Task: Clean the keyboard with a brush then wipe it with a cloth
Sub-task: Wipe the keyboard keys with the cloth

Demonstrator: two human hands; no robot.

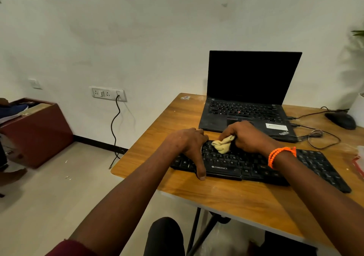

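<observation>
A black keyboard (256,167) lies across the wooden table (226,196) in front of me. My right hand (248,135) grips a crumpled beige cloth (222,144) and holds it down on the upper left rows of keys. My left hand (189,145) holds the keyboard's left end, fingers over the far edge and thumb stretched down across the front edge. An orange bead bracelet sits on my right wrist. No brush is in view.
An open black laptop (248,106) stands just behind the keyboard. A black mouse (340,120) and loose cables (319,135) lie at the right. A red box (37,131) sits on the floor at left, and a cord hangs from the wall socket (108,94).
</observation>
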